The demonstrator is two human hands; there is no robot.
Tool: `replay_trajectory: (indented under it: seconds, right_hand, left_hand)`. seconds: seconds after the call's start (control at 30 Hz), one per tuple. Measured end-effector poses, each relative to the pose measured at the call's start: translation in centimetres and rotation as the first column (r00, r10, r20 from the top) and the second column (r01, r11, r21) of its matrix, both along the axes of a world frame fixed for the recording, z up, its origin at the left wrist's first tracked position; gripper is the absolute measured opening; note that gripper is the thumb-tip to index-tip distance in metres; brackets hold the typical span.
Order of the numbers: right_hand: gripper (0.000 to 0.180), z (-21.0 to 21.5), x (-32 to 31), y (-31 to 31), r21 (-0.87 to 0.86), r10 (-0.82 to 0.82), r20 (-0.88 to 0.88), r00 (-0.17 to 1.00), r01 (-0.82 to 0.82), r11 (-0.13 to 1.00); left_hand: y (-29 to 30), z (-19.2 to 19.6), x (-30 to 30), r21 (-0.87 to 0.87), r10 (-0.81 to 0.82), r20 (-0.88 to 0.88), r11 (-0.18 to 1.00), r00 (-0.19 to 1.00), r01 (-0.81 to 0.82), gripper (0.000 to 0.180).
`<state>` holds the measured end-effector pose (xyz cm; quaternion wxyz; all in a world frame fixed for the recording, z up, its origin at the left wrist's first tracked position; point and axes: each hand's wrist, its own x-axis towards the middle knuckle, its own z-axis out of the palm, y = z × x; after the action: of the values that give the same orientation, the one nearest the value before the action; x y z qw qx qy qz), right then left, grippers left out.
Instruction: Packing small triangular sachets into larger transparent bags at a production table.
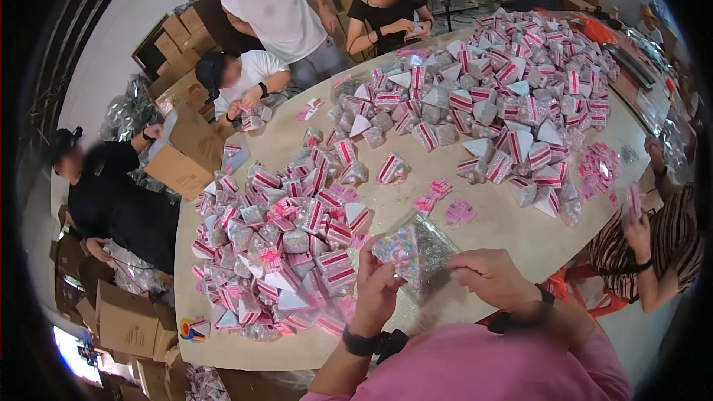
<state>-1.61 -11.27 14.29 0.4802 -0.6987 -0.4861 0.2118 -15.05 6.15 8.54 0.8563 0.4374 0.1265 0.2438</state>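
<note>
Thumb and fingers of my left hand (377, 286) close on a small clear packet (399, 256) with many-coloured pastel bits inside, held up over the near side of the bench (535, 249). My right hand (490, 275) is just to the right of it, thumb and forefinger pressed together; whether any film is caught between them I cannot tell. Between my two hands, clear plastic film (433, 245) shines beside and behind the packet; I cannot tell if the two are joined.

Just past the film lie small pink cards (460, 212), and well off to the right, near the bench edge, is a bigger spread of pink cards (598, 167). On my left a heap of bagged pink-and-white pieces (282, 245) reaches close to my left hand, with an orange and blue object (193, 330) by the corner. A larger heap (475, 104) covers the far right.

Across from me, a person in a black top (390, 15) works with both hands near a person in a white sleeveless top (275, 4). At the left, someone in black (122, 193) reaches to a cardboard box (182, 152); at the right, someone in stripes (653, 245) holds pink pieces.
</note>
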Motion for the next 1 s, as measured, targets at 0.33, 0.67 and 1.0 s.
replay_trajectory:
  seconds: [0.33,0.67,1.0]
  right_hand:
    - [0.014,0.6,-1.6,2.2,0.201,-0.048,0.249,0.967,-0.003,0.98]
    - [0.011,-0.2,-1.8,3.0,0.202,-0.081,0.417,0.905,-0.005,0.979]
    - [0.008,-0.4,-1.8,3.2,0.209,-0.124,0.511,0.85,0.017,0.978]
  left_hand:
    - [-1.2,0.7,-0.4,0.162,0.195,-0.028,0.969,0.98,-0.188,0.062]
    - [-1.7,0.5,-0.3,0.263,0.254,-0.04,0.936,0.966,-0.235,0.064]
    - [-2.0,0.3,0.2,0.366,0.284,-0.026,0.895,0.958,-0.256,0.063]
